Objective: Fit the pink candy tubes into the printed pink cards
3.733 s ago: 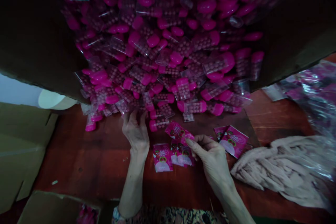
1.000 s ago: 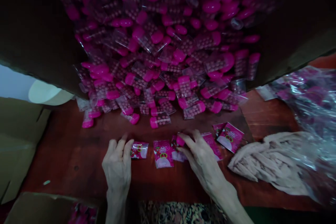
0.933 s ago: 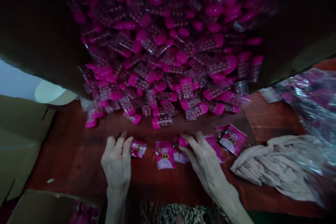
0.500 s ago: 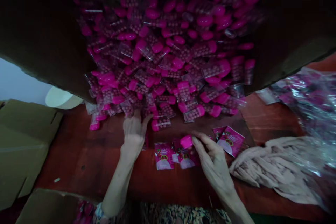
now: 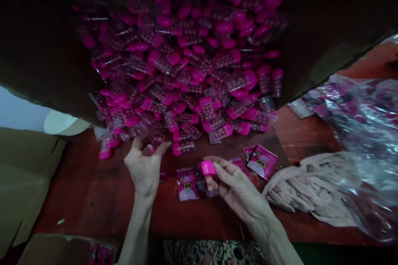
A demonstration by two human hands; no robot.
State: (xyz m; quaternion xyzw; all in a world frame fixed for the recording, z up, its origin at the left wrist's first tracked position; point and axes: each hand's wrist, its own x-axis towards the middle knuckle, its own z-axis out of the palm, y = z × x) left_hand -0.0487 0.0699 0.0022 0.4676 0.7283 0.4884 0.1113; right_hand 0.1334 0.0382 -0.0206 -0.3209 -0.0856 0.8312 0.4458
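The right hand (image 5: 238, 184) is gripping a pink cap (image 5: 208, 168), near-right of the bead-filled tube (image 5: 158, 137) by the left hand (image 5: 142, 167), grip there unclear.

Dim, upper corners near-black, perhaps slight blur

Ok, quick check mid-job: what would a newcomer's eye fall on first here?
First, the heap of pink-capped bottles, filling the upper middle between dark walls. Then the bright pink cap at the right hand's fingertips, near the sachets; lastly, the pale cloth on the table's right side.
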